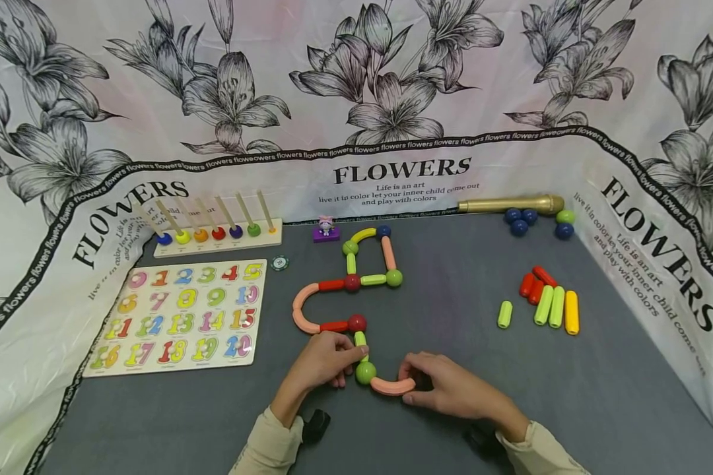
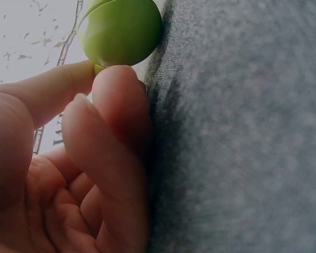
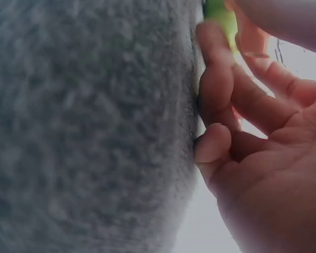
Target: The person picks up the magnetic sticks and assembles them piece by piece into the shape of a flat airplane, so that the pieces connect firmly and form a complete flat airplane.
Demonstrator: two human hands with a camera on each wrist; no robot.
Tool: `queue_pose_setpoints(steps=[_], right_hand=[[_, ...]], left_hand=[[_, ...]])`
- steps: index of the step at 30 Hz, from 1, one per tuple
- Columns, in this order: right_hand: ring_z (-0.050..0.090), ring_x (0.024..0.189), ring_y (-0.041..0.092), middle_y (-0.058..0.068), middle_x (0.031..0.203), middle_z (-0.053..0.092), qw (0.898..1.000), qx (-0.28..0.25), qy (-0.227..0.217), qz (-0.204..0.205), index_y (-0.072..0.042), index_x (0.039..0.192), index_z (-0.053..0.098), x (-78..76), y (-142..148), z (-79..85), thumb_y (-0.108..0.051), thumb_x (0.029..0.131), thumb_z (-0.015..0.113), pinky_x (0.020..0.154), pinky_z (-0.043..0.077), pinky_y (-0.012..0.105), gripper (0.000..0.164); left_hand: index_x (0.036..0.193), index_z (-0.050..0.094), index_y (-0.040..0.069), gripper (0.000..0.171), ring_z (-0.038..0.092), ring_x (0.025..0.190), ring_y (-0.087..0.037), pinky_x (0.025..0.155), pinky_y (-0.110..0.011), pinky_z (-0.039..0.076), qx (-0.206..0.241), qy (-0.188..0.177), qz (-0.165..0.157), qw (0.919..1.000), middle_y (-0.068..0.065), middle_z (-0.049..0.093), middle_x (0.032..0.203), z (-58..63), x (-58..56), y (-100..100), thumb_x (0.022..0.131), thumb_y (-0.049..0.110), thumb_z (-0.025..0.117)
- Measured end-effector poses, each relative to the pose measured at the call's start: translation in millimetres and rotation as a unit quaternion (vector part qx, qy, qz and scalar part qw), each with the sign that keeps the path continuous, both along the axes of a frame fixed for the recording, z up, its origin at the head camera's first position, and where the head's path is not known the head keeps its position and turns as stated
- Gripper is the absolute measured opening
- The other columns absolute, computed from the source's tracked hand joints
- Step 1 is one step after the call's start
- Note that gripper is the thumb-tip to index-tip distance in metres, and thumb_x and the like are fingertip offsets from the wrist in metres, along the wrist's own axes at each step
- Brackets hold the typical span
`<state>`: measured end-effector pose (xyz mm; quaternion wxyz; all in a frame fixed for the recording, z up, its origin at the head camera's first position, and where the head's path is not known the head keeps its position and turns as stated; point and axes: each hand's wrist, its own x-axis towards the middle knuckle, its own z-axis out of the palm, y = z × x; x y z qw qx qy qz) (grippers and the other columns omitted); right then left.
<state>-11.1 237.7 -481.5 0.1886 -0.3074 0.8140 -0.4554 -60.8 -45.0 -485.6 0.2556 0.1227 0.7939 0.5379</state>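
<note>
My left hand [image 1: 323, 359] pinches a short light green rod [image 1: 360, 339] between thumb and fingers. That rod runs from a red ball [image 1: 357, 322] down to a green ball [image 1: 366, 373], which also shows large above the fingertips in the left wrist view. A curved peach rod [image 1: 389, 386] extends to the right of the green ball. Its far end is pinched by my right hand [image 1: 451, 388], thumb below and fingers above. Further up, the joined chain continues through a red rod [image 1: 334, 326] and a larger peach curve [image 1: 302, 307] to a closed loop of rods and balls.
Loose red, green and yellow rods [image 1: 572, 313] lie at the right, with blue balls [image 1: 519, 227] and a gold microphone-shaped object [image 1: 511, 204] behind. On the left are a number board [image 1: 172, 366], a peg stand [image 1: 220, 247], a round chip [image 1: 280, 263] and a small figurine [image 1: 325, 229].
</note>
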Motion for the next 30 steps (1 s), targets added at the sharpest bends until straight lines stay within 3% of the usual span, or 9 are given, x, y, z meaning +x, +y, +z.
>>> queue_pose_setpoints(steps=[3, 8, 12, 14, 16, 19, 23, 26, 30], right_hand=[[0.06, 0.081, 0.004, -0.012, 0.094, 0.064, 0.999, -0.029, -0.029, 0.01, -0.019, 0.111, 0.067, -2.6, 1, -0.9, -0.02, 0.101, 0.079, 0.07, 0.053, 0.027, 0.015], [0.061, 0.083, 0.008, -0.005, 0.094, 0.067, 0.992, -0.05, -0.112, -0.019, -0.013, 0.114, 0.069, -1.2, 0, 4.5, -0.019, 0.101, 0.077, 0.073, 0.052, 0.027, 0.016], [0.061, 0.085, 0.011, -0.001, 0.096, 0.066, 0.989, -0.056, -0.135, -0.032, -0.011, 0.115, 0.069, -1.8, 0, 4.5, -0.016, 0.102, 0.076, 0.075, 0.051, 0.027, 0.016], [0.061, 0.086, 0.011, -0.002, 0.097, 0.066, 0.99, -0.053, -0.128, -0.028, -0.012, 0.114, 0.07, -2.7, 0, 3.9, -0.018, 0.102, 0.077, 0.076, 0.051, 0.027, 0.015], [0.062, 0.086, 0.01, -0.003, 0.097, 0.067, 0.991, -0.049, -0.12, -0.023, -0.014, 0.114, 0.071, -3.8, 1, 2.6, -0.02, 0.102, 0.077, 0.077, 0.052, 0.027, 0.016], [0.062, 0.087, 0.009, -0.005, 0.098, 0.067, 0.992, -0.053, -0.114, -0.014, -0.013, 0.116, 0.07, -5.5, 4, 0.0, -0.022, 0.102, 0.077, 0.077, 0.052, 0.027, 0.018], [0.062, 0.087, 0.009, -0.004, 0.1, 0.068, 0.989, -0.068, -0.128, -0.01, -0.009, 0.12, 0.069, -6.9, 9, -1.7, -0.02, 0.103, 0.075, 0.076, 0.052, 0.028, 0.021], [0.062, 0.086, 0.01, -0.003, 0.099, 0.068, 0.988, -0.076, -0.134, -0.009, -0.01, 0.118, 0.068, -7.1, 11, -1.1, -0.021, 0.103, 0.075, 0.075, 0.052, 0.029, 0.02], [0.06, 0.084, 0.009, -0.005, 0.099, 0.066, 0.99, -0.073, -0.118, -0.007, -0.013, 0.113, 0.066, -7.8, 15, -2.0, -0.022, 0.103, 0.075, 0.074, 0.052, 0.029, 0.017]], left_hand=[[0.078, 0.07, 0.003, 0.037, 0.054, 0.043, -0.009, 0.045, -0.025, 0.046, 0.0, -0.003, -0.001, 1.0, -0.001, 0.059, 0.061, 0.8, -0.2, 1, 0.102, 0.03, 0.075], [0.078, 0.069, 0.002, 0.036, 0.054, 0.043, -0.009, 0.044, -0.025, 0.047, 0.006, -0.005, -0.001, 1.0, -0.002, 0.059, 0.061, 1.8, 0.0, 2, 0.102, 0.029, 0.076], [0.076, 0.068, 0.002, 0.038, 0.054, 0.043, -0.01, 0.045, -0.026, 0.048, 0.005, 0.0, -0.005, 1.0, -0.001, 0.058, 0.06, 3.2, -0.3, 1, 0.102, 0.029, 0.075], [0.074, 0.067, 0.005, 0.038, 0.054, 0.044, -0.01, 0.045, -0.026, 0.048, -0.009, 0.017, -0.008, 0.9998, 0.001, 0.057, 0.059, 5.7, 0.5, 0, 0.103, 0.029, 0.075], [0.074, 0.065, 0.01, 0.034, 0.052, 0.047, -0.009, 0.047, -0.026, 0.045, -0.037, 0.068, -0.015, 0.9969, 0.004, 0.054, 0.06, 10.9, 2.5, 1, 0.103, 0.026, 0.075], [0.082, 0.068, 0.015, 0.023, 0.053, 0.06, -0.011, 0.056, -0.029, 0.045, -0.09, 0.177, -0.045, 0.979, 0.006, 0.056, 0.069, 21.5, 5.6, 5, 0.102, 0.022, 0.076], [0.1, 0.077, 0.015, 0.011, 0.058, 0.1, -0.019, 0.088, -0.043, 0.05, -0.126, 0.295, -0.128, 0.9385, 0.005, 0.069, 0.096, 33.2, 9.2, 14, 0.102, 0.026, 0.076], [0.106, 0.08, 0.017, 0.018, 0.052, 0.124, -0.024, 0.105, -0.055, 0.043, -0.136, 0.318, -0.197, 0.9174, 0.007, 0.072, 0.108, 34.2, 13.9, 21, 0.103, 0.034, 0.075], [0.107, 0.081, 0.024, 0.019, 0.049, 0.131, -0.023, 0.109, -0.056, 0.038, -0.171, 0.332, -0.243, 0.8951, 0.015, 0.07, 0.104, 31.0, 22.3, 28, 0.101, 0.041, 0.076]])
